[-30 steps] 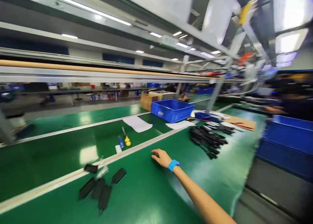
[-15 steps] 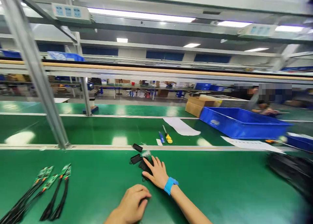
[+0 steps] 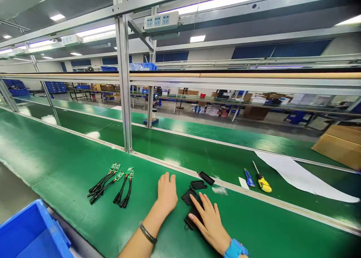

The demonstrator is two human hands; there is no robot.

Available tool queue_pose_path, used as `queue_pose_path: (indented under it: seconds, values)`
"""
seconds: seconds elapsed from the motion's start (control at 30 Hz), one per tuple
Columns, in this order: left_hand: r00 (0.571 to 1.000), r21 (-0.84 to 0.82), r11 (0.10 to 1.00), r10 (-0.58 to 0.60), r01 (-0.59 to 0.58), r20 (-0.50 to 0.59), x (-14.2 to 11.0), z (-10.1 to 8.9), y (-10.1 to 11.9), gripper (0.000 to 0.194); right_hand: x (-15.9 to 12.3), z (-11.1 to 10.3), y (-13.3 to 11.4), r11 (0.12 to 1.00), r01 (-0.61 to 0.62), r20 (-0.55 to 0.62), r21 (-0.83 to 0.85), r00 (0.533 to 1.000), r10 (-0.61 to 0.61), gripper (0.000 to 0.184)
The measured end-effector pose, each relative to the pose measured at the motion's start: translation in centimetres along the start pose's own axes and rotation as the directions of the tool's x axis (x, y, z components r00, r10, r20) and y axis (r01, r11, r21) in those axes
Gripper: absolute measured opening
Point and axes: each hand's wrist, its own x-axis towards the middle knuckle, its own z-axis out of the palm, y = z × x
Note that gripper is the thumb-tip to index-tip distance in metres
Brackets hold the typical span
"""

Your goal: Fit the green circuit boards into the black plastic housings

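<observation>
My right hand (image 3: 210,222), with a blue wristband, lies flat with fingers spread over a few black plastic covers (image 3: 188,196) on the green bench. Two more black covers (image 3: 205,178) lie just beyond them near the white rail. My left hand (image 3: 167,192), with a dark bracelet at the wrist, rests flat on the green surface to the left of the covers, fingers stretched forward and holding nothing. Left of it lie several small green circuit boards with black cables (image 3: 111,181).
A blue bin (image 3: 31,233) stands at the near left edge. Beyond the rail on the conveyor belt lie a yellow-handled screwdriver (image 3: 262,181), a blue tool (image 3: 248,177), white paper (image 3: 299,175) and a cardboard box (image 3: 340,145). An upright metal post (image 3: 125,100) rises ahead.
The view swung left. My right hand came back from the right onto the black covers. My left hand moved forward and opened flat on the bench.
</observation>
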Motion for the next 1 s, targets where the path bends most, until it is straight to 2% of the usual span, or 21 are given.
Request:
queue_pose_path:
  seconds: [0.07,0.17,0.2,0.3,0.4,0.5,0.57,0.6,0.67,0.7,0.73,0.77,0.8,0.83,0.87,0.93,0.97,1.0]
  values:
    - [0.985,0.091,0.98,-0.173,0.174,-0.023,0.6,-2.7,-3.0,0.044,-0.7,-0.9,-0.6,0.996,0.043,-0.067,0.08,0.997,-0.038,0.058]
    - [0.92,0.19,0.901,-0.389,0.389,-0.043,-0.2,-6.1,-8.1,0.031,-1.7,-2.3,-1.2,0.968,0.069,-0.153,0.243,0.988,-0.032,0.051]
    - [0.894,0.209,0.873,-0.448,0.44,-0.01,-0.8,-6.7,-9.6,0.028,-2.0,-2.6,-1.3,0.95,0.063,-0.176,0.304,0.984,-0.009,0.049]
    - [0.853,0.243,0.838,-0.517,0.489,0.067,-2.7,-7.4,-12.8,0.019,-2.5,-3.3,-1.8,0.878,0.055,-0.219,0.476,0.974,0.058,0.042]
    - [0.852,0.261,0.828,-0.522,0.496,0.037,-4.1,-7.2,-13.6,0.02,-2.8,-3.6,-2.3,0.786,0.082,-0.223,0.612,0.972,0.072,0.037]
    - [0.867,0.224,0.844,-0.499,0.487,-0.005,-4.8,-7.1,-12.4,0.021,-3.3,-3.9,-3.0,0.661,0.024,-0.097,0.75,0.993,0.074,0.039]
    - [0.902,0.159,0.89,-0.432,0.426,0.003,-4.9,-7.0,-10.4,0.017,-3.6,-4.1,-3.6,0.505,-0.074,0.065,0.86,0.997,0.035,0.046]
    - [0.929,0.1,0.925,-0.37,0.366,0.021,-4.9,-6.8,-9.0,0.014,-3.8,-4.2,-4.0,0.386,-0.132,0.142,0.913,0.99,0.003,0.049]
    - [0.98,-0.123,0.975,-0.178,0.187,0.084,-4.8,-6.1,-5.6,0.009,-4.0,-4.4,-4.7,0.078,-0.224,0.229,0.972,0.971,-0.067,0.059]
    - [0.992,-0.301,0.95,-0.048,0.081,0.113,-4.8,-5.6,-3.7,0.007,-4.0,-4.6,-5.0,-0.078,-0.245,0.239,0.966,0.967,-0.085,0.065]
    - [0.987,-0.465,0.885,0.076,-0.002,0.14,-4.7,-5.0,-1.8,0.008,-3.9,-4.7,-5.1,-0.214,-0.245,0.234,0.946,0.969,-0.077,0.069]
    - [0.973,-0.567,0.822,0.171,-0.053,0.157,-4.6,-4.4,-0.1,0.011,-3.8,-5.0,-5.1,-0.314,-0.218,0.218,0.924,0.975,-0.037,0.071]
    - [0.958,-0.599,0.796,0.232,-0.089,0.166,-4.5,-3.7,1.5,0.012,-3.6,-5.3,-4.9,-0.367,-0.174,0.197,0.914,0.98,0.027,0.069]
    - [0.95,-0.55,0.827,0.254,-0.115,0.182,-4.3,-2.9,2.7,0.013,-3.4,-5.6,-4.5,-0.378,-0.123,0.176,0.918,0.978,0.109,0.066]
    - [0.95,-0.441,0.887,0.243,-0.136,0.197,-4.1,-2.2,3.6,0.019,-3.2,-6.0,-4.0,-0.352,-0.079,0.155,0.933,0.969,0.192,0.06]
    - [0.955,-0.152,0.977,0.184,-0.151,0.233,-3.5,-0.9,4.7,0.047,-2.7,-6.8,-2.7,-0.238,-0.036,0.112,0.971,0.943,0.314,0.05]
    - [0.953,-0.04,0.987,0.16,-0.155,0.259,-3.2,-0.3,4.8,0.058,-2.6,-7.2,-1.9,-0.164,-0.034,0.091,0.986,0.933,0.348,0.046]
    - [0.948,0.027,0.986,0.15,-0.164,0.282,-2.8,0.1,4.8,0.06,-2.4,-7.5,-1.2,-0.083,-0.043,0.071,0.996,0.927,0.367,0.045]
